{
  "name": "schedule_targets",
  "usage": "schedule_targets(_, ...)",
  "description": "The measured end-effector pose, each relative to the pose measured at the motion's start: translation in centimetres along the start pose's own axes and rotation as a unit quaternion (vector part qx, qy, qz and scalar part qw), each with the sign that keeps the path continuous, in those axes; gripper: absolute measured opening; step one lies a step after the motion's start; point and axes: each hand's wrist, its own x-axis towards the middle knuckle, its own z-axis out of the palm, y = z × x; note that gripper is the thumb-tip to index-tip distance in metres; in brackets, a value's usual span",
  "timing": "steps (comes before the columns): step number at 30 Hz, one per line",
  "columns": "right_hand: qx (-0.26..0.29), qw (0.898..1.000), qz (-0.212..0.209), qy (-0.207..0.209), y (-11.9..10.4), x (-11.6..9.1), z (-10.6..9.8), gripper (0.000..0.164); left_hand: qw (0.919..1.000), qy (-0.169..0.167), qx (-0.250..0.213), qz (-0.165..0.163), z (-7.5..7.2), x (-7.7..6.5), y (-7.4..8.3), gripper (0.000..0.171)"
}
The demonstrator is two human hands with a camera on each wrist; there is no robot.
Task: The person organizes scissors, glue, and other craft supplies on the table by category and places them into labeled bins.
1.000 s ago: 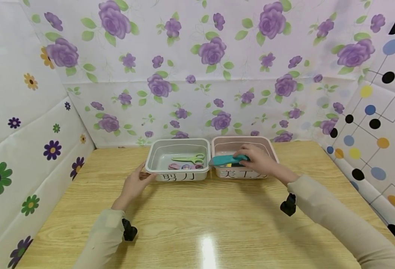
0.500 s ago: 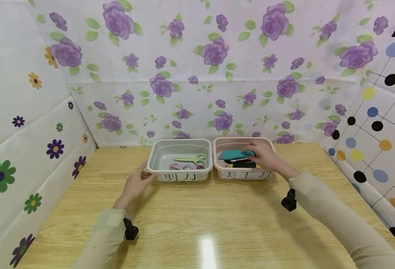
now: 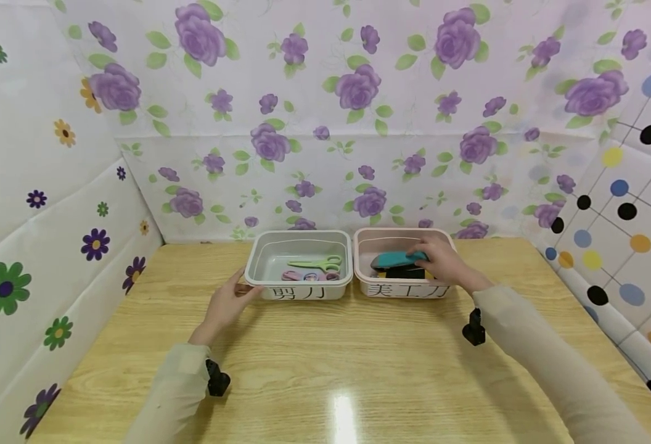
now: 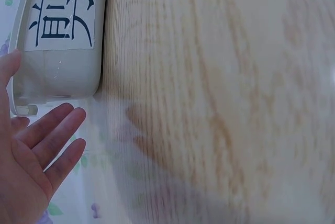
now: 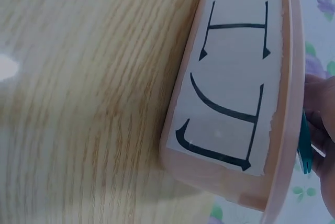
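Observation:
My right hand (image 3: 442, 262) holds a teal utility knife (image 3: 394, 259) by its right end, low inside the pink bin (image 3: 368, 242). In the right wrist view a bit of the knife (image 5: 304, 145) shows past the bin's rim, among the fingers. Under it lies a black and yellow tool (image 3: 405, 272), partly covered. My left hand (image 3: 227, 305) is at the left front corner of the grey bin (image 3: 272, 245), thumb at the rim. Its other fingers extend loosely beside the end wall in the left wrist view. Green scissors (image 3: 303, 264) and pink scissors (image 3: 292, 275) lie in the grey bin.
Both bins stand side by side at the back of the wooden table (image 3: 303, 357), near the flowered backdrop (image 3: 314, 166). Each bin has a white label with black characters on its front, such as the grey bin's label (image 3: 298, 292). Patterned sheets flank the table.
My right hand has carried the teal knife to the right and down into the pink bin, from above its front left rim. My left hand has stayed at the grey bin's corner.

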Motion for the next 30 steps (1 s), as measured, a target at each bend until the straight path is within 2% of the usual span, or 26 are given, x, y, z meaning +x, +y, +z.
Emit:
schedule_targets(7,0.026,0.999,0.038,-0.027,0.6,0.3,0.3,0.018,1.0000,0.002,0.003,0.006,0.1,0.3,0.1,0.073)
schedule_targets(12,0.031,0.998,0.047,-0.037,0.8,0.6,0.7,0.018,1.0000,0.003,0.003,0.006,0.2,0.2,-0.1,0.074)
schedule_targets(17,0.032,0.997,0.055,-0.045,0.8,0.6,0.9,0.019,1.0000,0.001,0.000,0.006,0.2,0.2,-0.2,0.074)
schedule_targets(30,-0.008,0.998,0.046,-0.041,0.9,1.0,1.3,0.021,1.0000,0.005,0.006,0.005,0.0,-0.1,0.1,0.072)
